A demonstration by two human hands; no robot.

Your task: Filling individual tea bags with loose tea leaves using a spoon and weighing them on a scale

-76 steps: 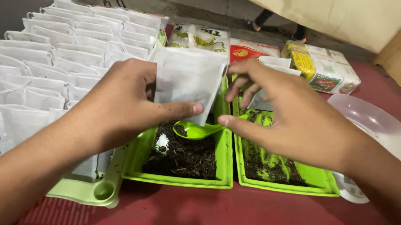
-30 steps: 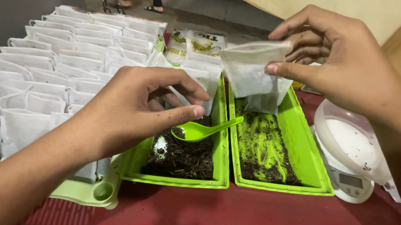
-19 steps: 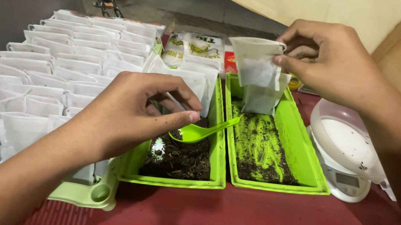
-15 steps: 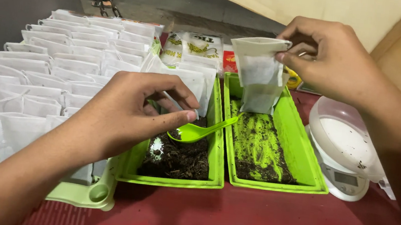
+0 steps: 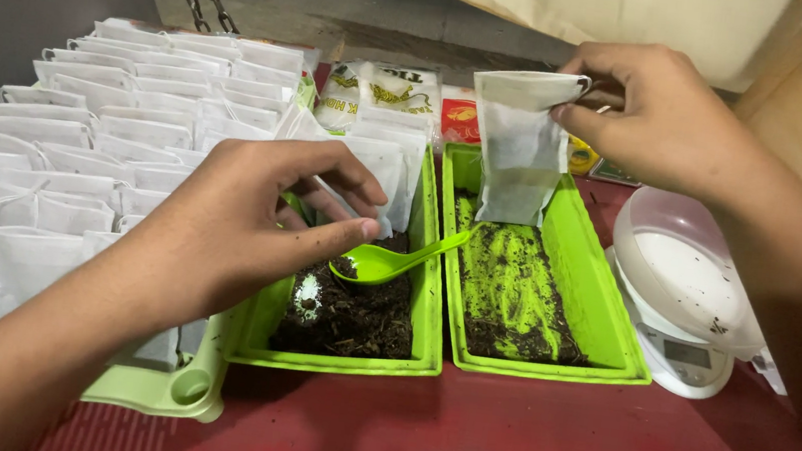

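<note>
Head view looks straight down at a red desk (image 5: 496,448) with two green trays side by side. So the right hand (image 5: 660,119) is pinching a white filter pouch (image 5: 521,144) by its top corner, thumb and fingers clamped on the edge. The pouch hangs upright, long axis vertical, open mouth up, and its bottom end sits just above or maybe touching the far end of the right green tray (image 5: 613,310), can't really tell which. That tray has a thin scatter of dark crumbly stuff on its floor.

The left hand (image 5: 250,228) is over the left green tray (image 5: 336,354), fingers curled in toward the thumb, partly closed. It's right at the bowl end of a green spoon (image 5: 397,260), whose handle points up and right across the rim between the two trays. Whether the fingertips actually grip the spoon or one of the small white pouches behind it is hard to make out, since the hand covers that spot. The left tray holds a darker heap of the same material plus a small white patch.

To the left are rows of empty white pouches (image 5: 78,148) standing in a pale green rack (image 5: 160,395), cut off at the frame edge. On the right is a white kitchen scale (image 5: 690,299) with a clear bowl on top; the person's forearm hides part of it. Some printed packets (image 5: 381,92) lie behind the trays.
</note>
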